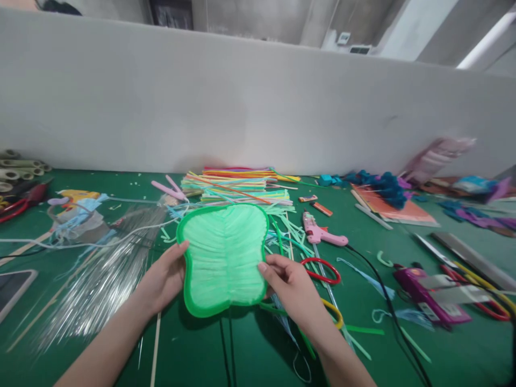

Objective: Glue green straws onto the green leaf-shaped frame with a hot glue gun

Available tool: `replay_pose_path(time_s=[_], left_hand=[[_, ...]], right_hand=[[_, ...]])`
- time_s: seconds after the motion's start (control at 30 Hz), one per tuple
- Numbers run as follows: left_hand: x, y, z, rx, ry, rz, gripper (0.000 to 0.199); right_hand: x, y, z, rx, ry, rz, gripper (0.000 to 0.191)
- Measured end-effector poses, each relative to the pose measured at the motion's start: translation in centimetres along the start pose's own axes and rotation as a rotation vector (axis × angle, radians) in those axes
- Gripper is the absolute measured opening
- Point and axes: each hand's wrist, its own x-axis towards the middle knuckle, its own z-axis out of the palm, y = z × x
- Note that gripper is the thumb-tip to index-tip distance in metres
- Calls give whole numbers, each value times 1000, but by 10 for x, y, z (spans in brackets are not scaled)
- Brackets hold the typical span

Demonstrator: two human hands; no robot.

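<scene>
A light green, butterfly-shaped panel [226,258] with pleated filling and a darker green rim is held up between my two hands over the table. My left hand [167,274] grips its left edge, thumb on the front and the other fingers hidden behind. On the right edge, my right hand [286,279] pinches the rim with its thumb in front. Just beyond the panel lies a heap of coloured strips [237,185]. Close to my right hand are red-handled scissors [322,270] and a pink glue gun [324,232].
The green table [193,352] ends at a pale partition [226,102]. Clear thin rods [108,274], a yellow glue gun [76,199] and a phone [16,290] lie left. On the right are a purple box [429,298], a black cable [374,277] and dark blue fuzzy stems [391,191].
</scene>
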Motion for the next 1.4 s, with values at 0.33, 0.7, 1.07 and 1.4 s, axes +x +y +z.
replay_pose_path(time_s=[0.33, 0.7, 1.07, 1.4], left_hand=[[-5, -7, 12, 184, -48, -100, 78], [1, -6, 4, 213, 42, -38, 60], [1, -15, 11, 271, 37, -39, 67], [-1, -16, 13, 264, 23, -38, 64]], right_hand=[[-2, 0, 0, -4, 3, 10, 64], [-13, -35, -107, -865, 398, -328, 24], [-35, 11, 10, -791, 80, -820, 7], [-27, 22, 19, -1057, 93, -950, 16]])
